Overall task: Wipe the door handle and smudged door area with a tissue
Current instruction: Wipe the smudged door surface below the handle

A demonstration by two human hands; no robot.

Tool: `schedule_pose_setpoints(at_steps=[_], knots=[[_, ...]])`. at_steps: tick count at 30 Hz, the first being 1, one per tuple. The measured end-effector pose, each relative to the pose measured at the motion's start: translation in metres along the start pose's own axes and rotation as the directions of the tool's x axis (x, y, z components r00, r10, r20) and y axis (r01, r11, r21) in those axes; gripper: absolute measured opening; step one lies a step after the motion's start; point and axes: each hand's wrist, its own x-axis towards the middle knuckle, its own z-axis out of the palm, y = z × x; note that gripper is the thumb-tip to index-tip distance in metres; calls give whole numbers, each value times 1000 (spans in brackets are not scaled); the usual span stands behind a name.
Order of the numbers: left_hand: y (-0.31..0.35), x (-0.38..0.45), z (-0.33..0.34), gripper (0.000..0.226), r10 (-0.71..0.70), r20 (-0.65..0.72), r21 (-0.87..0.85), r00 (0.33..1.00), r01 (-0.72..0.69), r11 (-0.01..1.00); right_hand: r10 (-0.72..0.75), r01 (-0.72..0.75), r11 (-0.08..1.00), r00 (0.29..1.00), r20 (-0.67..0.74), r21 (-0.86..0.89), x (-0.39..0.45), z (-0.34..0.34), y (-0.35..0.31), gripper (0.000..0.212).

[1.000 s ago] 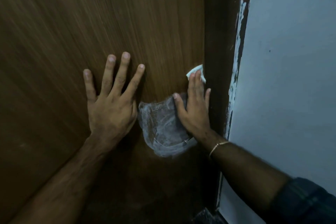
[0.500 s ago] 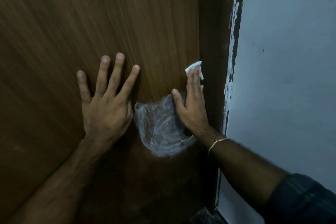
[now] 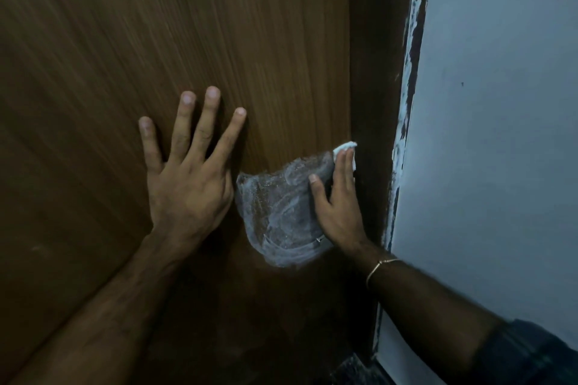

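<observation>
A brown wooden door (image 3: 156, 40) fills the left and middle of the head view. A whitish smudged patch (image 3: 278, 209) sits on it near its right edge. My right hand (image 3: 339, 200) lies flat on the right side of that patch and presses a white tissue (image 3: 345, 147) against the door; only the tissue's corner shows beyond my fingertips. My left hand (image 3: 190, 172) rests flat on the door just left of the patch, fingers spread, holding nothing. No door handle is in view.
A dark door frame (image 3: 372, 72) runs down right of the door. Beyond it stands a pale blue-grey wall (image 3: 500, 134) with chipped white paint along its edge (image 3: 406, 87). A thin bracelet (image 3: 380, 266) circles my right wrist.
My right hand and the tissue have slid downward along the door's right edge, onto the smudged patch. My left hand stays planted in the same place on the door.
</observation>
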Motion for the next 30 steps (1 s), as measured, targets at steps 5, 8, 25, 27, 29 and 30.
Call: schedule_pose_setpoints(at_steps=[5,8,25,27,29,30], knots=[[1,-1,0,65,-4,0,2,1000,4,1000,-81,81,997,994,-68,8,19,-8,-20,79],[-1,-1,0,66,-1,-3,3,1000,1,1000,-47,47,999,999,-25,11,5,-3,-7,78],[1,-1,2,60,-26,-6,-1,1000,26,1000,-75,75,997,997,-32,-16,5,1,-19,80],[2,-1,2,60,-29,-8,-3,1000,29,1000,-177,176,982,984,-10,-62,1,3,-29,80],[0,-2,2,61,-30,1,-7,1000,30,1000,-249,250,958,968,25,-141,-7,7,-26,79],[0,-2,2,61,-31,3,-4,1000,31,1000,-248,249,954,968,28,-166,-10,7,-23,79]])
